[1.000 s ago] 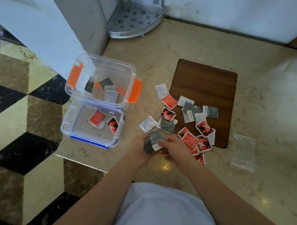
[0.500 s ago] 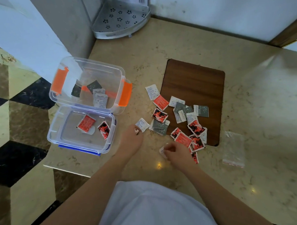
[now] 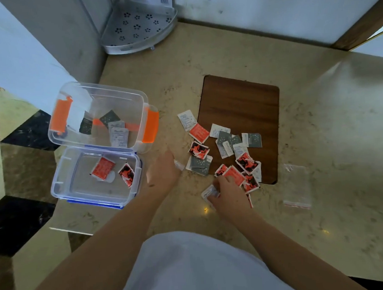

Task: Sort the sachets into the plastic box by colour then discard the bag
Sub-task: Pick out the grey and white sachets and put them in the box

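My left hand (image 3: 163, 171) is seen from the back with its fingers curled down onto a white sachet (image 3: 179, 165) on the floor, just right of the boxes. My right hand (image 3: 229, 194) pinches another white sachet (image 3: 209, 191) at the near edge of the loose pile of sachets (image 3: 226, 151), which is red, grey and white. The clear plastic box (image 3: 140, 96) with orange clasps holds grey and white sachets. In front of it, the clear blue-trimmed tray (image 3: 60, 168) holds two red sachets. The empty plastic bag (image 3: 296, 186) lies flat to the right.
A brown wooden board (image 3: 241, 98) lies under the far part of the pile. A metal corner shelf (image 3: 137, 35) stands at the back against the wall. A step edge drops to patterned tiles (image 3: 18, 165) on the left. My white clothing (image 3: 191, 267) fills the near foreground.
My hands have parted: one second ago both held grey sachets together. The left hand has moved up and left onto the white sachet, while the right stays at the pile's near edge.
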